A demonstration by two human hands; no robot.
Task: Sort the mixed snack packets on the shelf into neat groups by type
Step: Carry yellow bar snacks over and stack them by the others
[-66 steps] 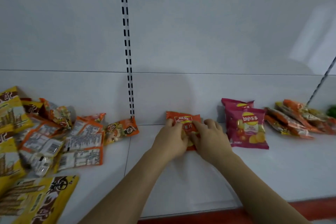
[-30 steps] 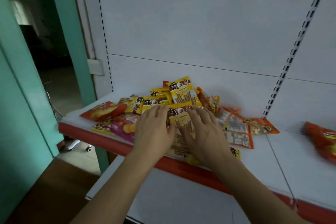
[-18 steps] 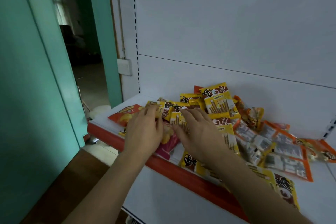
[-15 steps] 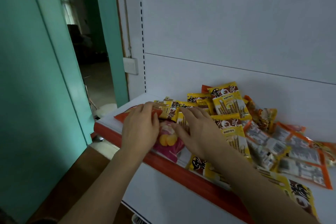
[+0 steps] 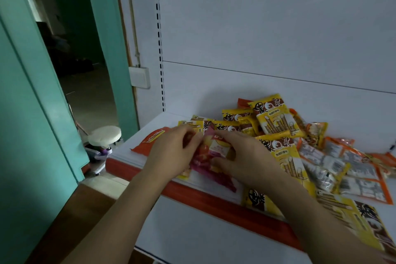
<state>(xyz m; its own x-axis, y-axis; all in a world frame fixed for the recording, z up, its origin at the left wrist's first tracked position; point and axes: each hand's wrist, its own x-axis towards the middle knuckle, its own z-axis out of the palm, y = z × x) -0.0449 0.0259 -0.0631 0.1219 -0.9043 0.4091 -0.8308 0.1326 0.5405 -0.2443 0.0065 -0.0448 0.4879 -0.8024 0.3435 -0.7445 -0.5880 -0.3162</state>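
— Since half a second ago we have lifted the pink packet off the pile; it now sits tilted between our hands at the shelf front edge.

— Both holding it?

— Yes. Our left hand has its fingers curled on the packet's 9 o'clock edge, our right hand pinches its 3 o'clock side. The print is blurred and partly covered, so we cannot read it.

— And the rest?

— The yellow packets lie heaped at 1 o'clock, some under our right forearm. The orange-edged packets at 3 o'clock run out of view. A red-orange packet at 10 o'clock is half hidden behind our left hand.
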